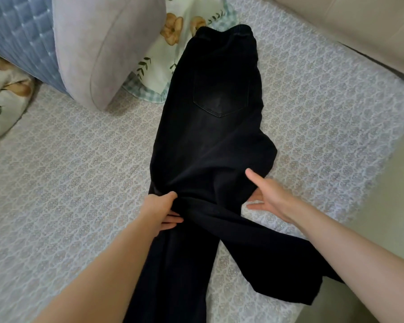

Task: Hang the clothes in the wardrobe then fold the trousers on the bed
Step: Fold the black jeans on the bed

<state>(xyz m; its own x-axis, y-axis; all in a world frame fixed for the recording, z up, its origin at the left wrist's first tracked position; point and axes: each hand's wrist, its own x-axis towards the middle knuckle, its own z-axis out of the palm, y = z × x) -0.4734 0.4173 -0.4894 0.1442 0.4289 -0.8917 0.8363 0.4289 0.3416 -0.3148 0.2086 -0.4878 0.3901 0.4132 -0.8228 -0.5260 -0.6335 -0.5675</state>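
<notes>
Black trousers [210,127] lie lengthwise on the bed [80,159], waistband at the far end, a back pocket facing up. The two legs spread apart toward me, one running down, one angling to the right over the bed's edge. My left hand [163,210] grips a bunch of the fabric at the left side where the legs begin, thumb on top and fingers underneath. At the right side my right hand [266,197] is spread with straight fingers, thumb over the cloth and fingers at the fabric's edge on the sheet.
A grey cushion [107,47] and a blue quilted cover [19,36] lie at the far left. Floral pillows [163,50] sit behind the waistband and at the left edge. The bed's right edge drops to a beige floor [387,206].
</notes>
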